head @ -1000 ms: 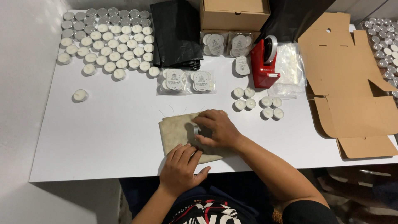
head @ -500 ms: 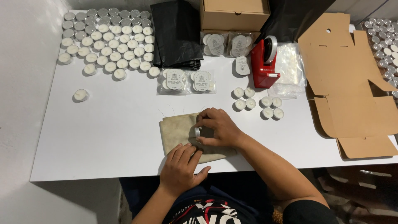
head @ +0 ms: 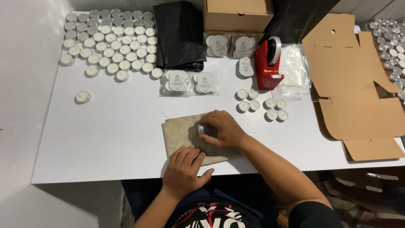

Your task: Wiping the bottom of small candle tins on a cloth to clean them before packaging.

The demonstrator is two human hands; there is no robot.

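Observation:
A beige cloth [head: 182, 131] lies on the white table [head: 109, 139] near its front edge. My right hand [head: 221, 128] is closed over a small tealight candle [head: 201, 128] and presses it onto the cloth; only the candle's metal rim shows at my fingertips. My left hand [head: 184, 169] lies flat with fingers apart on the cloth's near edge, holding it down.
Many loose tealights [head: 110, 44] fill the far left, one [head: 82, 96] apart. Bagged tealight packs [head: 189, 82], small tealight groups [head: 261, 104], a red tape dispenser [head: 267, 65], black bags [head: 179, 36], a closed box [head: 237, 14] and flattened cardboard [head: 354, 84] lie beyond and right.
My right hand has shifted slightly over the cloth with the candle under it. My left hand stays on the cloth's edge.

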